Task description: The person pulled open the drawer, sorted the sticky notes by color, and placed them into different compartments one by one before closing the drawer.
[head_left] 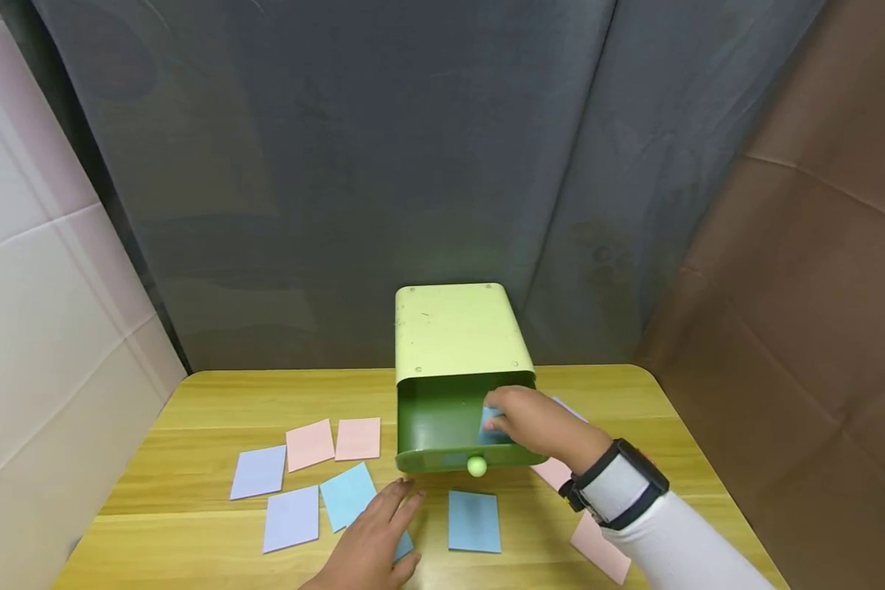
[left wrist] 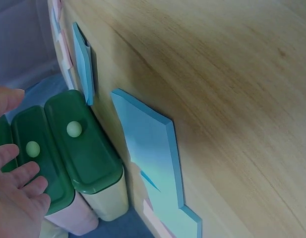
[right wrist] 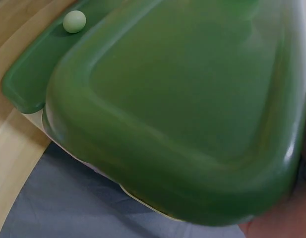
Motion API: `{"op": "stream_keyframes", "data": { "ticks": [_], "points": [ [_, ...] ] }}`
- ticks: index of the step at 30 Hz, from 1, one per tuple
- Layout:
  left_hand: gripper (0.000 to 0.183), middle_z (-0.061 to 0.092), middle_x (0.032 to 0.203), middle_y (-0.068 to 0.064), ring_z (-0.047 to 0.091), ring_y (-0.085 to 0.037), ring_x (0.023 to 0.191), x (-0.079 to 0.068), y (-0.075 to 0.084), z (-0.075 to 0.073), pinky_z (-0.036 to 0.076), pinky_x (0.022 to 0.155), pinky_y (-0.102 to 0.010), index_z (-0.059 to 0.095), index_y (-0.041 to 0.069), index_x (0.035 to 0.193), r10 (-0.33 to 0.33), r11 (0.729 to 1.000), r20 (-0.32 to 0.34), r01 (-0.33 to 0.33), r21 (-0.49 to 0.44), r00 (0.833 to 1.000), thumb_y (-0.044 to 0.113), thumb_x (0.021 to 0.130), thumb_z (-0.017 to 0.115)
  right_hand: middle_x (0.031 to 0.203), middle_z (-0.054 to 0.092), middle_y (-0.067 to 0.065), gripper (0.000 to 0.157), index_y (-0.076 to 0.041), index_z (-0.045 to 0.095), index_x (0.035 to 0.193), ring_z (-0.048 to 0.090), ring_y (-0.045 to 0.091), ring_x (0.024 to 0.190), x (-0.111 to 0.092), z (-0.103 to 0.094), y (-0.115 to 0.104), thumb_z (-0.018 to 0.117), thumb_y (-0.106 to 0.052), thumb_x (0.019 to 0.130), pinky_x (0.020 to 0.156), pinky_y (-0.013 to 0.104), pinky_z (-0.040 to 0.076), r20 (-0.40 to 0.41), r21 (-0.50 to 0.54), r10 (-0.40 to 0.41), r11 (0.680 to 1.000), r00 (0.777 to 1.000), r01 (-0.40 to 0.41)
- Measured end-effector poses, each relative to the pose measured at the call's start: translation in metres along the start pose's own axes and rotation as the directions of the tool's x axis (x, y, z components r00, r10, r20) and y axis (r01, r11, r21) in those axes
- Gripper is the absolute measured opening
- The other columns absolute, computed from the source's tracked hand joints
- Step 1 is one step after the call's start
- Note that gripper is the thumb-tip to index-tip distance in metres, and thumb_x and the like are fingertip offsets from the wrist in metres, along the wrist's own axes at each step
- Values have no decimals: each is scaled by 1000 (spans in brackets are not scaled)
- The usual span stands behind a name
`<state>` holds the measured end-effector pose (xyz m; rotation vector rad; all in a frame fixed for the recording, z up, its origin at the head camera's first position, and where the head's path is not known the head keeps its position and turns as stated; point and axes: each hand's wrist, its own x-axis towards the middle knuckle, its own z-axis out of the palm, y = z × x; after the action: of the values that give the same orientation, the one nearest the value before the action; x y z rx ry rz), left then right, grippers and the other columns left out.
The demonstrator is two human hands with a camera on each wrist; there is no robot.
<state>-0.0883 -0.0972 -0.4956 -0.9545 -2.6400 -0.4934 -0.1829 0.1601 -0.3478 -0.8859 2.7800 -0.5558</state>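
Observation:
A green drawer [head_left: 435,460] with a round knob [head_left: 477,466] stands pulled out of a light green cabinet [head_left: 460,328]. Reaching into its right side, my right hand [head_left: 534,416] pinches a blue sticky note pad [head_left: 491,426] between thumb and fingers. In the right wrist view the drawer front [right wrist: 182,89] fills most of the picture, and little of the hand shows. My left hand [head_left: 372,541] is over the table with relaxed fingers, partly covering a blue pad [head_left: 403,547]. Beside it lies another blue pad [head_left: 474,522], in front of the drawer.
Left of the cabinet lie pink pads [head_left: 357,439], lilac pads [head_left: 291,519] and a blue pad [head_left: 347,495]. More pink pads [head_left: 601,551] lie partly under the right arm. A dark curtain [head_left: 339,188] hangs behind the wooden table [head_left: 170,492].

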Motion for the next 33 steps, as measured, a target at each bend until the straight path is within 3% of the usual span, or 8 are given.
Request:
{"op": "stream_keyframes", "data": {
  "ticks": [5, 11, 15, 22, 33],
  "points": [
    [67, 49, 137, -14, 49, -31, 125, 0, 0, -1, 53, 89, -43, 51, 6, 132, -13, 1000, 19, 13, -8, 1000, 28, 75, 80, 71, 45, -5, 19, -13, 53, 77, 41, 10, 65, 4, 2, 0, 65, -15, 91, 59, 25, 37, 17, -24, -4, 1000, 1000, 4],
    [67, 49, 138, -14, 49, -31, 125, 0, 0, -1, 52, 91, -43, 51, 6, 133, -23, 1000, 37, 23, -2, 999, 29, 76, 79, 84, 58, -3, 9, -9, 66, 88, 51, 12, 75, 8, 4, 1, 71, -17, 87, 68, 29, 47, -30, -84, 16, 996, 999, -18],
    [67, 49, 137, -14, 49, -31, 124, 0, 0, 0, 53, 90, -43, 51, 6, 132, -20, 1000, 32, 20, 2, 999, 28, 76, 79, 98, 66, 3, 21, -4, 69, 103, 59, 17, 89, 8, 6, 1, 72, -15, 86, 79, 35, 52, -48, -88, 53, 995, 997, -57],
    [66, 49, 136, -12, 49, -31, 124, 0, 0, 1, 53, 89, -42, 51, 7, 132, -24, 1000, 26, 24, 7, 999, 27, 75, 80, 113, 65, 10, 29, -1, 67, 115, 60, 25, 106, 8, 6, 0, 70, -5, 87, 89, 40, 51, -66, -64, 100, 993, 993, -104],
    [68, 50, 134, -12, 51, -32, 122, -1, -1, 2, 52, 90, -43, 51, 7, 130, -6, 1000, 1, 6, 2, 1000, 27, 73, 81, 114, 66, 11, 27, -1, 67, 114, 60, 28, 108, 3, 7, 3, 67, 1, 87, 89, 41, 51, -103, -44, 72, 996, 992, -77]
  ]
}}
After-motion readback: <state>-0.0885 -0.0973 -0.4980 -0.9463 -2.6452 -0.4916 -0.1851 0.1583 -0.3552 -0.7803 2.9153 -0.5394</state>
